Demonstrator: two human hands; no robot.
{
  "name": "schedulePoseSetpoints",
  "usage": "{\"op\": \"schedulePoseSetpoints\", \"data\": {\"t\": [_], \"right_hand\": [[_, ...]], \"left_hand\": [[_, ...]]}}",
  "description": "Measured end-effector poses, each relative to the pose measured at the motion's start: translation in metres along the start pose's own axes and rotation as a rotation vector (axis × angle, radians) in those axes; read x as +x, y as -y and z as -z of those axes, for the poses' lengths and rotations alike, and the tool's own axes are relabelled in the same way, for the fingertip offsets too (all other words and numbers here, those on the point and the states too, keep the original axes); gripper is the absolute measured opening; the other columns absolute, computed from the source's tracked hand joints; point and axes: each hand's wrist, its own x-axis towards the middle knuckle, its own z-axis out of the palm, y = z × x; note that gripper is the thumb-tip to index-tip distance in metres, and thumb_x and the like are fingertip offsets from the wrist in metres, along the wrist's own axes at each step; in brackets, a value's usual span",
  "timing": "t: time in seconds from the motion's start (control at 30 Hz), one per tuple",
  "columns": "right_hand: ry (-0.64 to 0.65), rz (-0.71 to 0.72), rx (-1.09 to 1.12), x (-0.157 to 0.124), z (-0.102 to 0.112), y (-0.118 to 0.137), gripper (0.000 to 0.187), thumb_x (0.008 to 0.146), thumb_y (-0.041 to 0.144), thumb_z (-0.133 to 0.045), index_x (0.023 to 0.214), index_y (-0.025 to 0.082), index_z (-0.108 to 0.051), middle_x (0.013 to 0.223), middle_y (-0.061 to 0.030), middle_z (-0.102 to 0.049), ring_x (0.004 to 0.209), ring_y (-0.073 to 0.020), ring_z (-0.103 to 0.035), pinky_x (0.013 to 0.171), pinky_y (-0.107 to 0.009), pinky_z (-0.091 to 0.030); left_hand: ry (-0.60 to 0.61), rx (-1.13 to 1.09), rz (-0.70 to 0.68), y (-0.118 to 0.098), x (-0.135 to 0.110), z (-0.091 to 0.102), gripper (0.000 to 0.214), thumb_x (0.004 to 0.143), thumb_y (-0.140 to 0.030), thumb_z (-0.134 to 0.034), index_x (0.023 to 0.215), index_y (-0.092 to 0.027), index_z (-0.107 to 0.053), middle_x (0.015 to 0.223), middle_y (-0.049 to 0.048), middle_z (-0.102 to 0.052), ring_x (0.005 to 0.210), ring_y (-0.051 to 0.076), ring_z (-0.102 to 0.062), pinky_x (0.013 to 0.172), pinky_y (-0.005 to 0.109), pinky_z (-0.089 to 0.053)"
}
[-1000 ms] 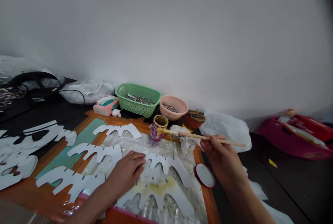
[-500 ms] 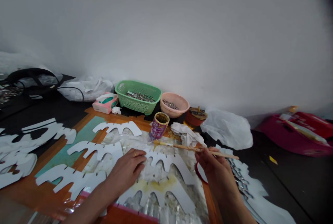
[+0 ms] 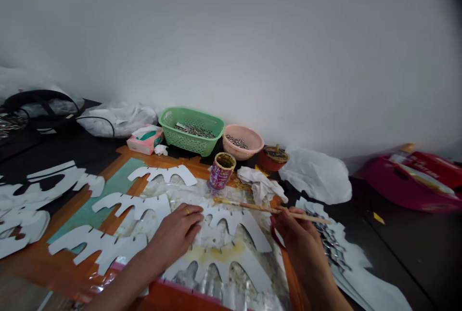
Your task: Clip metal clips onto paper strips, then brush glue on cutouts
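Note:
A thin wooden-handled brush (image 3: 249,204) is pinched in my right hand (image 3: 301,234). Its yellow-stained bristles point left, over the upper edge of a white notched cut-out (image 3: 238,219). On that cut-out's left end rest the fingers of my left hand (image 3: 176,231), stretched out with the thumb apart. Nearer me lies a second white cut-out (image 3: 220,260) with a yellow wet smear along its top. Just beyond the brush tip stands a purple can (image 3: 221,171), its rim crusted with brown-yellow residue.
More white cut-outs (image 3: 132,205) lie to the left. At the back are a green basket (image 3: 191,145) and pink bowl (image 3: 243,152) of metal pieces, a tissue box (image 3: 145,140), a brown pot (image 3: 272,159) and crumpled tissue (image 3: 260,183). Metal-lined pieces (image 3: 346,263) lie right.
The brush tip has shifted slightly, now by the white cut-out's upper edge just below the can. My left hand stays on the cut-out; the camera view has tilted a little.

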Motion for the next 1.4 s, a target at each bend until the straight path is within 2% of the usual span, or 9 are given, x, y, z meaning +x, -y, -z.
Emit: {"op": "schedulePoseSetpoints", "data": {"t": [0.47,0.7,1.13,1.4], "right_hand": [[-0.046,0.005,0.002,-0.008,0.019,0.0,0.035,0.063,0.026,-0.095,0.084,0.024,-0.067,0.084,0.0053,-0.076,0.075,-0.012,-0.074,0.069,-0.017,-0.063],[-0.09,0.01,-0.024,-0.012,0.029,0.007,0.041,0.054,0.027,-0.098,0.08,0.022,-0.067,0.082,0.0024,-0.076,0.072,-0.0142,-0.073,0.061,-0.018,-0.063],[-0.149,0.025,-0.111,-0.013,0.053,0.018,0.045,0.046,0.031,-0.1,0.077,0.021,-0.069,0.081,0.0014,-0.074,0.076,-0.0158,-0.073,0.064,-0.017,-0.065],[-0.166,0.066,-0.141,-0.01,0.065,0.024,0.045,0.044,0.034,-0.101,0.073,0.02,-0.07,0.083,0.001,-0.072,0.078,-0.016,-0.072,0.067,-0.019,-0.066]], "left_hand": [[-0.014,0.038,-0.019,0.0,0.001,0.0,0.025,0.096,-0.014,-0.053,0.111,-0.02,-0.071,0.126,0.0071,-0.069,0.119,0.025,-0.062,0.102,0.044,-0.053],[-0.043,0.04,-0.017,-0.001,0.001,0.0,0.024,0.093,-0.014,-0.055,0.108,-0.022,-0.072,0.124,0.0055,-0.071,0.117,0.024,-0.064,0.102,0.042,-0.054],[-0.009,0.062,0.002,-0.001,0.001,0.001,0.025,0.095,-0.015,-0.053,0.111,-0.022,-0.071,0.127,0.0063,-0.069,0.118,0.024,-0.062,0.102,0.043,-0.053],[-0.03,0.061,-0.003,0.002,0.0,-0.002,0.025,0.095,-0.016,-0.053,0.111,-0.022,-0.072,0.127,0.0061,-0.07,0.118,0.024,-0.063,0.101,0.042,-0.054]]}}
